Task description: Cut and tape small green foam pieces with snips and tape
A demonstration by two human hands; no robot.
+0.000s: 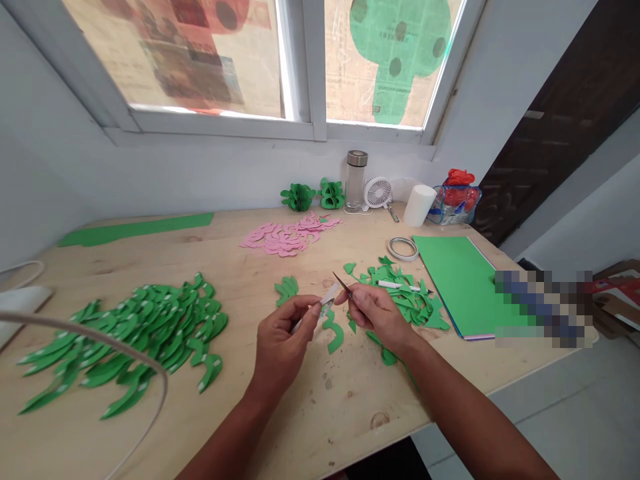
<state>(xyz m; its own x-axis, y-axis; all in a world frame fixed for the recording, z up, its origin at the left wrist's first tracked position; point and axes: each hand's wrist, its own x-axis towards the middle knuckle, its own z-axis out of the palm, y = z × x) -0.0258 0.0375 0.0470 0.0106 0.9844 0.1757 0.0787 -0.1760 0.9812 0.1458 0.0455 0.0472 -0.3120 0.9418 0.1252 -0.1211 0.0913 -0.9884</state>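
Note:
My left hand is closed on a narrow white strip of tape, which sticks up from between thumb and fingertips. In my right hand is a pair of scissors, their dark pointed blade aimed up and left beside the strip; the handles are hidden in the fist. Just below the hands lies a wavy green paper piece. Small green cut-outs rest beyond my left hand. To the right is a heap of green paper scraps, with a white pen on top.
At left spreads a pile of green paper pieces with white tabs, crossed by a cable. Pink cut-outs lie farther back. A tape roll and green sheets are at right; a glass bottle and fan stand behind.

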